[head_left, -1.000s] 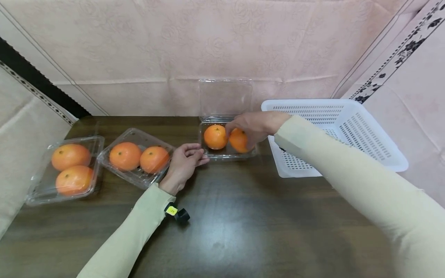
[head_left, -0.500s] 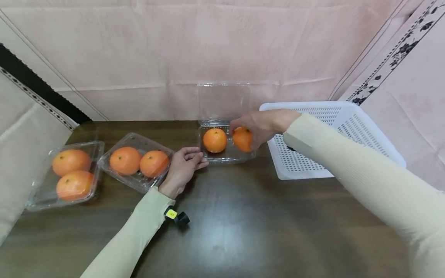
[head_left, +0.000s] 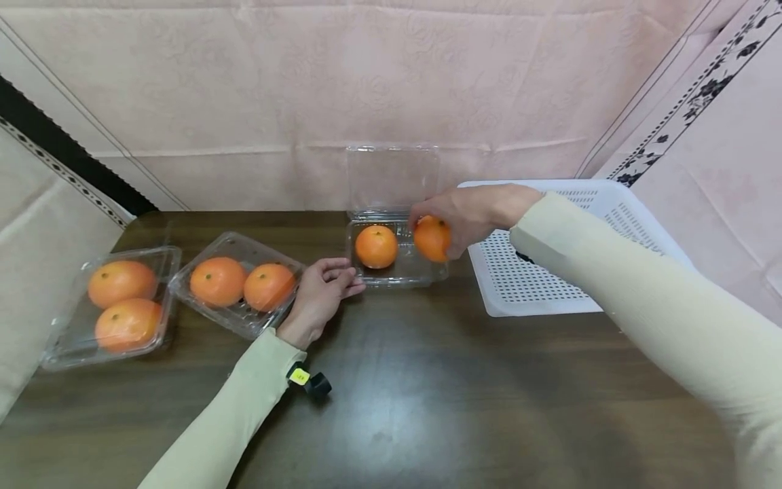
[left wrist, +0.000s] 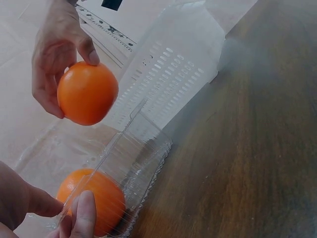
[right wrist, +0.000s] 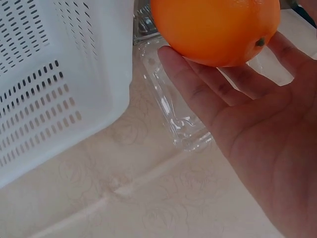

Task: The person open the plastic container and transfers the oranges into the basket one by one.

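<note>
- Although it lies well left of both grips on my feed, I log the far box (head_left: 51, 348): clear glossy plastic, two oranges (head_left: 127, 324) inside.
- Just left of the left grip: middle box (head_left: 235, 240), clear, rounded corners, two more oranges (head_left: 269, 287).
- Left hand (head_left: 318, 302): thumb and finger nearly together, pinching the raised-lid box (head_left: 397, 280) at its near-left rim; I'd brace lightly, since thin plastic likely flexes.
- Between grips, inside that box: seated orange (head_left: 376, 247), round, smooth.
- Right hand (head_left: 476, 212): fingers curved to fruit width around the held orange (head_left: 433, 239), above the box's right end; I'd spread pressure evenly.
- Right of that grip: white basket (head_left: 537, 288), slotted.
</note>
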`<state>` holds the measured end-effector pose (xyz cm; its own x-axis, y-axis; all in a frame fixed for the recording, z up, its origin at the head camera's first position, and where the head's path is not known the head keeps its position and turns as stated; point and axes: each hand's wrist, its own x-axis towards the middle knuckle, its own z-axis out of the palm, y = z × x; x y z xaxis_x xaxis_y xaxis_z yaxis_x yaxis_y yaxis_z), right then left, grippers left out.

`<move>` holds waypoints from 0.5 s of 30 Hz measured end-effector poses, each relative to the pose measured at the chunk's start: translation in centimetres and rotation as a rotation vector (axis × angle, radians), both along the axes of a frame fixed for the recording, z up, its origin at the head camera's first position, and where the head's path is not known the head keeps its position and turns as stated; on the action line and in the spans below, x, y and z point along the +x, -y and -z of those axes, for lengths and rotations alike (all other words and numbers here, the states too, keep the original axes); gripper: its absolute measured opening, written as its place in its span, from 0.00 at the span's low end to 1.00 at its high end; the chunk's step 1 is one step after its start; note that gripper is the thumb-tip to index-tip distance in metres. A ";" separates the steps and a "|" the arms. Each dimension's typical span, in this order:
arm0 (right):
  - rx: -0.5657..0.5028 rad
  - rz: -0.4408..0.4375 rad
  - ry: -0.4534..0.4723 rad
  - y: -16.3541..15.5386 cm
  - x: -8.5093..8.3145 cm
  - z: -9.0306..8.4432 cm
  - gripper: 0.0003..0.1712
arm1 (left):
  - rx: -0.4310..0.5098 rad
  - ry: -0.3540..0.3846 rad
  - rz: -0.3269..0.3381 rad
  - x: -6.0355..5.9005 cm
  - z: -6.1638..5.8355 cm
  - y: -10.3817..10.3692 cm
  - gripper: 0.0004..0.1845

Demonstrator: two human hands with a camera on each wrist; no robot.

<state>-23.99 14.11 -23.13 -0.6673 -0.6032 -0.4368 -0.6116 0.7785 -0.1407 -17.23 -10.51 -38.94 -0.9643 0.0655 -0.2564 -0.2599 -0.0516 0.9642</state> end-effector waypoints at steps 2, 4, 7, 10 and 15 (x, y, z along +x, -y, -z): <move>-0.003 0.009 0.001 -0.1 0.1 -0.2 0.36 | -0.005 0.001 0.001 0.0 0.1 0.0 0.21; -0.010 0.014 0.004 -0.1 0.2 -0.4 0.37 | -0.007 0.002 0.005 0.1 0.1 0.0 0.21; -0.015 0.004 -0.004 -0.3 0.2 -0.6 0.37 | -0.012 0.006 0.010 0.1 0.2 0.1 0.21; -0.016 -0.009 -0.019 -0.6 0.2 -0.8 0.36 | -0.021 0.005 0.013 0.1 0.2 0.1 0.21; -0.020 0.007 -0.017 -0.9 0.1 -1.1 0.36 | -0.020 -0.003 0.011 -0.1 0.1 0.0 0.21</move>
<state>-23.92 15.05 -22.00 -0.6787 -0.6070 -0.4134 -0.6085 0.7799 -0.1463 -17.29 -10.53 -39.04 -0.9644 0.0711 -0.2547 -0.2572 -0.0292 0.9659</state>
